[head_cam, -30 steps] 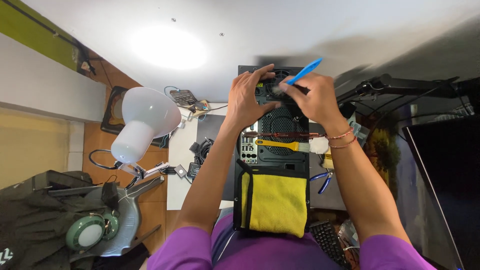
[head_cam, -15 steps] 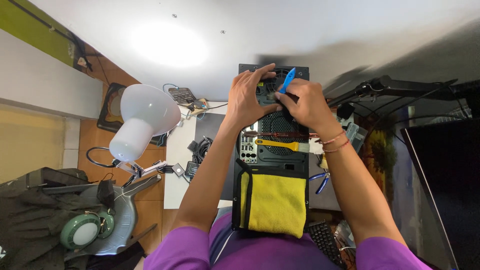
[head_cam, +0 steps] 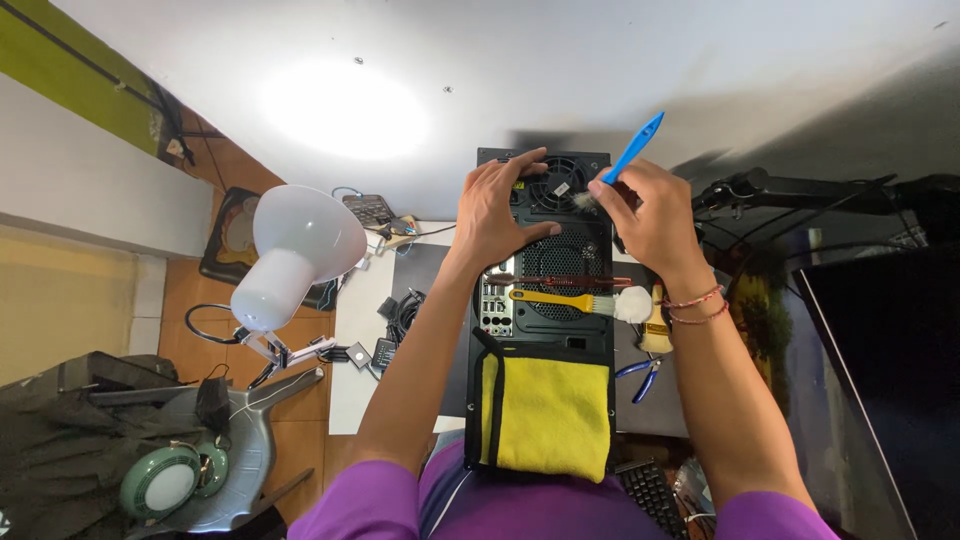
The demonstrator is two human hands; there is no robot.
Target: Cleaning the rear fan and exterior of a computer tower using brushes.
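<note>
Two hands on black computer case (head_cam: 545, 330): left hand (head_cam: 495, 215) flat, fingers released; right hand (head_cam: 645, 215) fingers grasping blue brush (head_cam: 630, 152), bristles at fan.

Your left hand (head_cam: 497, 212) rested on the black computer case (head_cam: 545, 330) beside its fan (head_cam: 556, 186), while your right hand (head_cam: 650, 215) held a blue brush (head_cam: 622, 160) against it.
</note>
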